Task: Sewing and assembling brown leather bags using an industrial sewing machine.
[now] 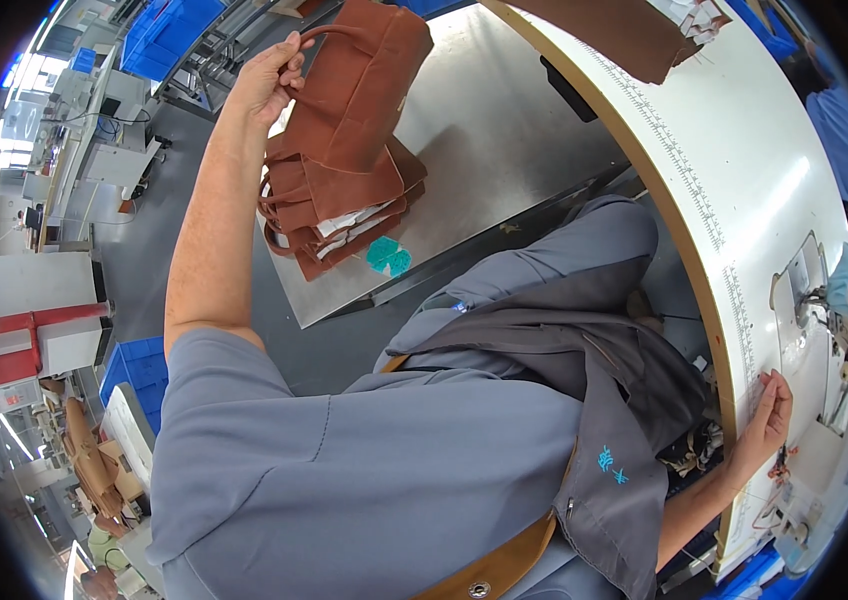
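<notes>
My left hand [274, 82] grips the handle of a brown bag [362, 85], lifted at the top of the view over a stack of similar brown bags [334, 215] with white stuffing or lining showing. The stack sits on a steel table [479, 110], beside a teal patch [388, 256] on its surface. My right hand [762, 420] is at the near right of a curved-looking white worktable [774, 170], fingers bent together at its surface; what they hold, if anything, is too small to make out. Another brown piece [609, 30] lies at that table's far end.
A sewing machine [824, 305] stands on the white table at right. Blue crates [164, 35] [134, 375] are at upper and lower left, along with benches and a red-and-white cabinet [14, 350]. A person in blue [834, 140] is at far right, another in green [104, 545] at lower left.
</notes>
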`<state>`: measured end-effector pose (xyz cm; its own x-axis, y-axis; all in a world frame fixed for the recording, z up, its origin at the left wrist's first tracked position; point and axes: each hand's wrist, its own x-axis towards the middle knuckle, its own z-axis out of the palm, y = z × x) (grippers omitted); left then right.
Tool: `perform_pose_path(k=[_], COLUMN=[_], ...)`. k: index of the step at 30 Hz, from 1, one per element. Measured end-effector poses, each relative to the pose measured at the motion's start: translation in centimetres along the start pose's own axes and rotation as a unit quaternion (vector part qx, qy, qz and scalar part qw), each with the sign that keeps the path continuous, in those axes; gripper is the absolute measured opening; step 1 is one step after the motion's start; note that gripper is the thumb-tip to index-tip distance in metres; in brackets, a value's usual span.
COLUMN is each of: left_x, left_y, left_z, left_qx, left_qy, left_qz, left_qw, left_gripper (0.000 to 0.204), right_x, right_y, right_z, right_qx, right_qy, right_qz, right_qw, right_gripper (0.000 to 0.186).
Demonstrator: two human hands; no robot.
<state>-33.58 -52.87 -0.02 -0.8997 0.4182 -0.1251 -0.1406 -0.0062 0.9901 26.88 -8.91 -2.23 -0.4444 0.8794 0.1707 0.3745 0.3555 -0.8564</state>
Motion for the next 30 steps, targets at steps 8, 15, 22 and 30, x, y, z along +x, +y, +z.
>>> perform_pose_path(k=[8, 15, 22, 30], left_x=[0.6, -3.5, -4.0, 5.5], left_y=[-0.7, -5.9, -7.7, 0.4], left_z=[-2.1, -10.5, -5.8, 16.6], left_qx=[0.135, 0.747, 0.716, 0.440], left_qy=[-0.085, 0.005, 0.048, -0.027], left_qz=[0.155, 0.120, 0.063, 0.378], left_qw=[0.975, 0.653, 0.694, 0.814], left_gripper=[0.025, 0.071, 0.052, 0.022], right_x=[-0.4, -0.3, -0.6, -0.7], right_y=[0.1, -0.3, -1.1, -3.1], right_z=[-0.3, 0.1, -0.4, 2.3], right_qx=[-0.002, -0.017, -0.028, -0.034], right_qy=[0.005, 0.002, 0.011, -0.002], right_qz=[0.003, -0.003, 0.002, -0.045], right_qw=[1.000, 1.000, 1.000, 0.998], right_gripper=[0.028, 0.028, 0.027, 0.012])
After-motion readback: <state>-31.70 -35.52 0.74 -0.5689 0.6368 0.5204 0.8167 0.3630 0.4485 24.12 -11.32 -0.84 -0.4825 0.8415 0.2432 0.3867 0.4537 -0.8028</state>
